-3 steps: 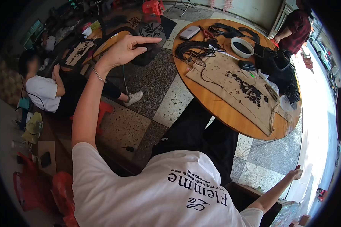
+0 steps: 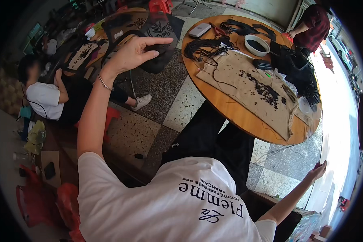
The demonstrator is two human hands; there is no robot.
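My left hand (image 2: 129, 55) is raised in the air, well to the left of the round table. Its index finger points right, the thumb lies apart below it, and nothing shows in the gap. My right hand (image 2: 318, 172) is stretched out low at the far right, past the table's near edge. A small dark purplish thing (image 2: 317, 165) shows at its fingers, too small to name. On the round wooden table (image 2: 211, 95) lies a tan cloth (image 2: 226, 72) strewn with small black pieces (image 2: 269, 97). Neither hand touches the table.
The table also carries a white bowl of black bits (image 2: 257, 45), black cords (image 2: 207, 48), a white case (image 2: 199, 30) and black fabric (image 2: 296, 68). A seated person (image 2: 46, 97) works at another table on the left. Another person (image 2: 310, 24) stands at the far right.
My right hand has risen a little and turned, its fingers looser. The round table sits slightly higher in view. My left hand has hardly moved.
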